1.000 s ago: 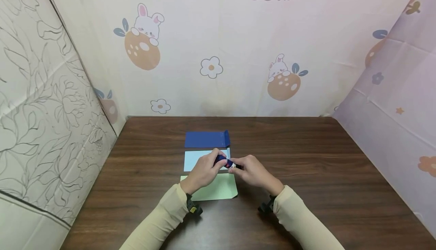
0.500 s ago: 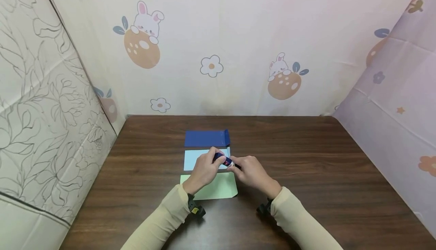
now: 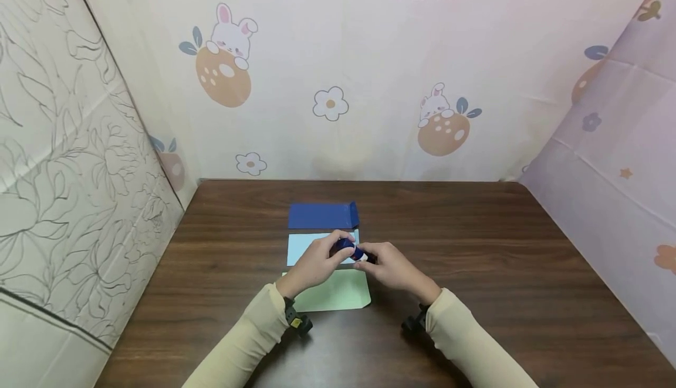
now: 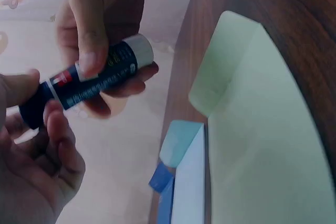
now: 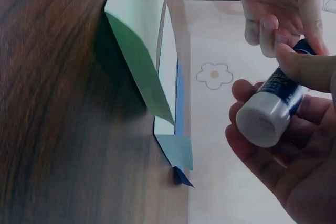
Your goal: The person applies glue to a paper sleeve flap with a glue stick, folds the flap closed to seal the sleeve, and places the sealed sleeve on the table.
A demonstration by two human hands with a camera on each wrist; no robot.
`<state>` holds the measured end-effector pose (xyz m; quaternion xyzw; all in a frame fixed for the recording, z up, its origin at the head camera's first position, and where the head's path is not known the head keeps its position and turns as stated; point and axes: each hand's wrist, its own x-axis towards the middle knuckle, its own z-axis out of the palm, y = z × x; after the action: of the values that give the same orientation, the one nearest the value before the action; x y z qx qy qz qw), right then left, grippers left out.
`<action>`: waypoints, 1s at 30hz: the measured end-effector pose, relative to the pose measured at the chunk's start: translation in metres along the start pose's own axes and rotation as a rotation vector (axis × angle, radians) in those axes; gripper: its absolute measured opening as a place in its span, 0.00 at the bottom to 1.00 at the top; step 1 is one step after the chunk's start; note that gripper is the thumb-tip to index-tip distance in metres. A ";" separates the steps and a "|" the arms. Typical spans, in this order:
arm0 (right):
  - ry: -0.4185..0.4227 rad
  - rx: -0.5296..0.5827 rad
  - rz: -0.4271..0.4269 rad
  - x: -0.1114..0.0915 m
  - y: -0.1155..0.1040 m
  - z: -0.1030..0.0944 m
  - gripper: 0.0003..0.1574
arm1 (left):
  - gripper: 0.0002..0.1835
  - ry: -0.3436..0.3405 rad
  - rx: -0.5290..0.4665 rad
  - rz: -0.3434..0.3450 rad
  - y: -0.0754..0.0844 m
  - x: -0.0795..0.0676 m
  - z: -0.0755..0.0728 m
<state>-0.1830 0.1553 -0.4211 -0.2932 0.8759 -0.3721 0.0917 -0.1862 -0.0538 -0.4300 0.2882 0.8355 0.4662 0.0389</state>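
Both hands are on a glue stick (image 4: 100, 80) with a dark blue label and a white base, held tilted above the paper envelopes. My left hand (image 3: 315, 265) pinches its dark blue cap end between thumb and fingers. Around the body near the white base (image 5: 262, 121), my right hand (image 3: 393, 267) grips with thumb and curled fingers. Below lies a light green envelope (image 3: 338, 291), its flap (image 4: 220, 61) lifted at the right end. A light blue envelope (image 3: 303, 248) is behind it, partly covered by the left hand, and a dark blue envelope (image 3: 319, 216) is farthest back.
The envelopes lie in a column on a dark wooden table (image 3: 475, 241), their flaps to the right. A patterned cloth wall (image 3: 380, 71) rises along the back edge, with more cloth at both sides.
Both hands stay on the glue stick above the envelopes. The left hand's fingers and the stick's tilt shift slightly; the envelopes have not moved.
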 end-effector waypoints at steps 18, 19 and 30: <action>0.005 -0.044 -0.096 0.001 -0.001 -0.010 0.13 | 0.10 0.185 0.079 0.044 0.008 0.000 0.005; 0.020 -0.059 -0.097 0.001 -0.002 -0.010 0.13 | 0.10 0.198 0.059 0.029 0.010 0.000 0.006; 0.221 -0.381 -0.168 0.005 -0.003 0.007 0.14 | 0.12 0.322 0.017 -0.212 0.021 0.000 0.014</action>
<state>-0.1828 0.1466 -0.4231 -0.3346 0.9075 -0.2364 -0.0932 -0.1719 -0.0346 -0.4207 0.1208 0.8604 0.4927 -0.0488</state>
